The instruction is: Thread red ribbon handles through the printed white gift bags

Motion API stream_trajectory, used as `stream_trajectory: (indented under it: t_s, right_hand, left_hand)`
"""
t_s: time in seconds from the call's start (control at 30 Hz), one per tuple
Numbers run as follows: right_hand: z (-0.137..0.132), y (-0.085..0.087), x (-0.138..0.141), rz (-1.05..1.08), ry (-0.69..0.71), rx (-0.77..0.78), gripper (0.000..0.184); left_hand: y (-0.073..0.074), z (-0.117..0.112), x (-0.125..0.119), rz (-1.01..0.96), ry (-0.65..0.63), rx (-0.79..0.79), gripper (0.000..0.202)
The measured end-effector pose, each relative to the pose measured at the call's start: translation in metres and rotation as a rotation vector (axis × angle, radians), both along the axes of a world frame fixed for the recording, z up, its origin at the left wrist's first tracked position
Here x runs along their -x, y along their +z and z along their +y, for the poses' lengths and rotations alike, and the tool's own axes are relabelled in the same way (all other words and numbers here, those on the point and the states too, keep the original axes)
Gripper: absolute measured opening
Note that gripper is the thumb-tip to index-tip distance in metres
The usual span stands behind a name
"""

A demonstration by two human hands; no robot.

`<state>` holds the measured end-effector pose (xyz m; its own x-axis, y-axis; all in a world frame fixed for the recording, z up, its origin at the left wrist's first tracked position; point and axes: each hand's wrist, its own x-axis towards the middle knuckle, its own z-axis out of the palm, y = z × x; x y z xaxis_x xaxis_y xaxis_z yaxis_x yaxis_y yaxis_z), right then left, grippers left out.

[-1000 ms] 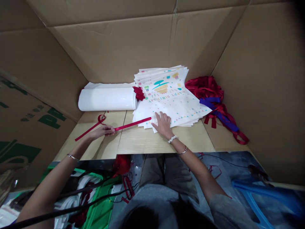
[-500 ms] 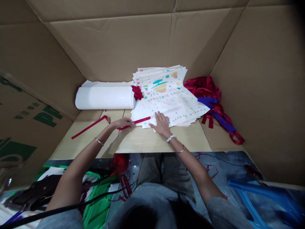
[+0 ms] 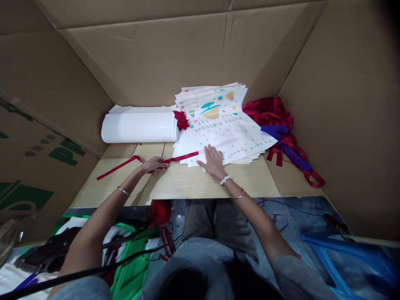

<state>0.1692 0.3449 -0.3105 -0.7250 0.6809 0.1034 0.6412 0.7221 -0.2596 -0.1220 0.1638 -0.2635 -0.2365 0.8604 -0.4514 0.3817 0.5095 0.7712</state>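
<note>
Between the fingers of my left hand (image 3: 156, 164) is a long red ribbon (image 3: 181, 157). One end of it lies over the lower left edge of a fanned stack of white printed sheets (image 3: 218, 137), and the other bends off to the left across the table. The top sheet reads "HAPPY BIRTHDAY" above small coloured shapes. My right hand (image 3: 213, 161) rests flat on the near edge of that sheet, fingers spread, just right of the ribbon's end.
A folded white roll (image 3: 139, 125) lies left of the stack, with a bunch of red ribbon ends (image 3: 181, 120) at its right end. Tangled red ribbons (image 3: 270, 113) and a blue strip (image 3: 284, 150) are at right. Cardboard walls (image 3: 150, 62) enclose the table.
My left hand has slid left along the ribbon, away from the sheets, leaving more of it showing. My right hand stays in place on the stack. The view has shifted slightly.
</note>
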Motion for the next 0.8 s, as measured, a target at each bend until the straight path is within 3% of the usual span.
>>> stream_trajectory:
  t_s: [0.2,0.4,0.6,0.8]
  right_hand:
    - [0.002,-0.002,0.000,-0.005,0.007,-0.011,0.088]
    - [0.003,-0.003,0.000,0.011,0.012,0.014,0.089]
    - [0.003,-0.005,0.001,0.026,0.011,0.012,0.089]
    - [0.001,-0.001,0.000,0.035,0.012,0.039,0.085]
  left_hand:
    - [0.008,-0.009,-0.003,-0.041,0.028,-0.028,0.045]
    - [-0.001,-0.018,-0.005,-0.088,0.053,-0.023,0.052]
    - [0.000,-0.011,-0.010,-0.107,0.053,-0.030,0.043]
    - [0.003,-0.006,-0.022,-0.095,0.220,-0.015,0.031]
